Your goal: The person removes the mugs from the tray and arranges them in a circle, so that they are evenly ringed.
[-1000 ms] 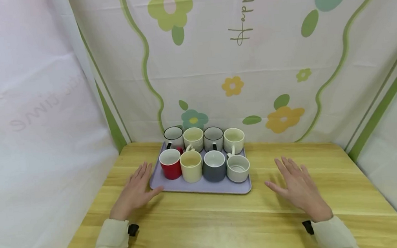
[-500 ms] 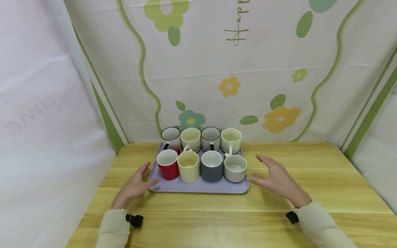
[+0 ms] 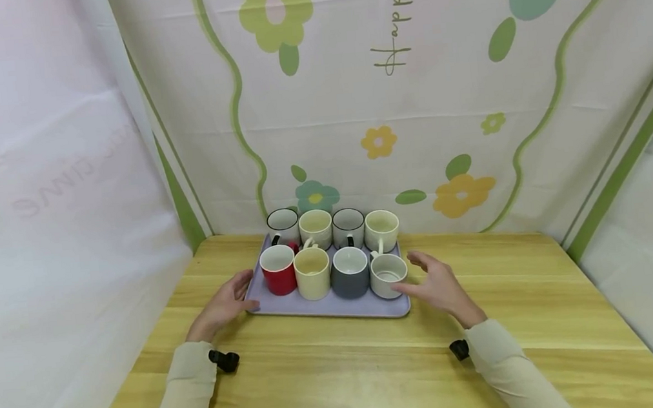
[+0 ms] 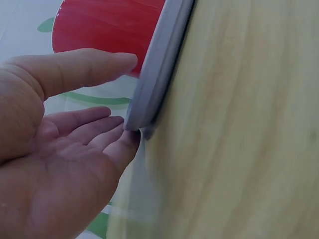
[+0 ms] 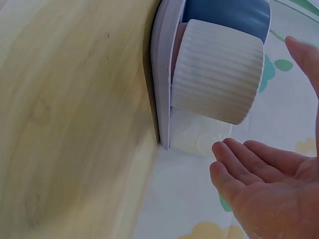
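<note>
On a lilac tray (image 3: pixel 335 305) stand two rows of mugs. My left hand (image 3: pixel 223 306) is at the tray's left end, thumb over the rim by the red mug (image 3: pixel 279 279). In the left wrist view its fingertips (image 4: pixel 130 139) meet the tray's edge, fingers fairly straight. My right hand (image 3: pixel 435 284) reaches over the tray's right end, thumb and fingers spread about the white ribbed mug (image 5: pixel 217 72). The right wrist view shows a gap between this mug and the fingers. Beside it in the front row are a dark grey mug (image 3: pixel 351 281) and a cream mug (image 3: pixel 313 283).
Behind stand two black-rimmed mugs, the left one (image 3: pixel 283 226) at the corner, and two pale yellow mugs, one (image 3: pixel 381 225) at the right end. The wooden table (image 3: pixel 342 377) meets a flower-printed cloth (image 3: pixel 317 101) at the back, with white cloth (image 3: pixel 62 253) at the sides.
My right hand has moved left, from beside the tray to around the white ribbed mug. My left hand has come in a little to the tray's edge. The mugs keep their places on the tray.
</note>
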{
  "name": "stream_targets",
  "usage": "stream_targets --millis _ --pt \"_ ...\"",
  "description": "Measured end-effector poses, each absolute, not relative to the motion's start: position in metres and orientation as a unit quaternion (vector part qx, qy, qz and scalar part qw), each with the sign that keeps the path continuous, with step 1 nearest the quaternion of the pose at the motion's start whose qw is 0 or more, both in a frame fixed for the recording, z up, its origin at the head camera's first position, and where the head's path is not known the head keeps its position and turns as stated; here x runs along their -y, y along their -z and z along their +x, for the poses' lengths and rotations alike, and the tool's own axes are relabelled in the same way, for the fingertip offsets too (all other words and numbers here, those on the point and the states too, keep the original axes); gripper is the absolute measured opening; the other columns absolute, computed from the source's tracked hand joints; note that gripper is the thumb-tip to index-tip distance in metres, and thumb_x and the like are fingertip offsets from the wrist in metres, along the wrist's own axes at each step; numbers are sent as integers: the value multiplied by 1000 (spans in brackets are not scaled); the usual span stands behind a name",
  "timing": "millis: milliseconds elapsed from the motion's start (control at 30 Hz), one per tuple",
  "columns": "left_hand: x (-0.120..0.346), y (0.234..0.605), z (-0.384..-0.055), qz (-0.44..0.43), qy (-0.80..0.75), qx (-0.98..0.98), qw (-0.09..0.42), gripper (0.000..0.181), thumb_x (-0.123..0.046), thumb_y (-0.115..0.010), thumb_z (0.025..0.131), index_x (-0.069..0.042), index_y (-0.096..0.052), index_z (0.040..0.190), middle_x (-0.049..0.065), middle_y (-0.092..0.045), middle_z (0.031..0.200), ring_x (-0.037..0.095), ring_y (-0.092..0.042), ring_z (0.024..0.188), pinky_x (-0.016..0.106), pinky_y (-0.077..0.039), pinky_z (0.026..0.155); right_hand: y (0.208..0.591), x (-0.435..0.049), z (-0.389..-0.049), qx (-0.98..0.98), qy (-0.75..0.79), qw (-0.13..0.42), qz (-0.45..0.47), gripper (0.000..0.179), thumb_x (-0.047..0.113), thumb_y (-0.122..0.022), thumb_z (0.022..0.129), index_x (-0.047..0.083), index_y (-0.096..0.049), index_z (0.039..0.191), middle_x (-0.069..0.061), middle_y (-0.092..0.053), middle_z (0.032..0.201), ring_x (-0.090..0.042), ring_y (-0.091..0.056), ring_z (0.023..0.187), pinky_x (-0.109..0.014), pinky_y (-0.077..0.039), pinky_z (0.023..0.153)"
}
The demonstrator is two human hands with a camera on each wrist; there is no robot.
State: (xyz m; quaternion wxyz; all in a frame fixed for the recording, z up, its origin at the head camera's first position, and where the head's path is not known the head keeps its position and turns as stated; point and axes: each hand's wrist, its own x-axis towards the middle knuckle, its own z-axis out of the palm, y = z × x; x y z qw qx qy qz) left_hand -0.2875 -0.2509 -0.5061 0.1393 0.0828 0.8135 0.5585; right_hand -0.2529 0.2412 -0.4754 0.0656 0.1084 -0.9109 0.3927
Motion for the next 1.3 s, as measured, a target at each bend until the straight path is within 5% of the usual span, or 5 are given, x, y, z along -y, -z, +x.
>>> stream_targets --millis 333,733,1300 --pt "252 515 -288 95 -571 -804 138 91 12 -68 93 8 -14 166 29 -11 175 47 -13 163 55 -24 130 484 -227 -265 899 -415 74 117 86 43 -96 74 4 -61 143 -14 -70 138 -38 -63 133 -59 -51 114" --pt "252 511 -288 93 -563 -809 143 91 12 -68 93 7 -14 166 30 -11 175 47 -14 163 57 -23 131 484 -218 -269 910 -392 84 103 85 40 -99 72 1 -63 139 -17 -71 132 -38 -66 124 -56 -57 104" --pt "255 514 -290 97 -563 -808 142 90 13 -68 93 8 -15 166 30 -10 175 47 -13 163 56 -24 129 491 -225 -273 874 -472 79 83 74 30 -101 68 8 -68 130 -11 -74 121 -29 -70 117 -43 -58 106"
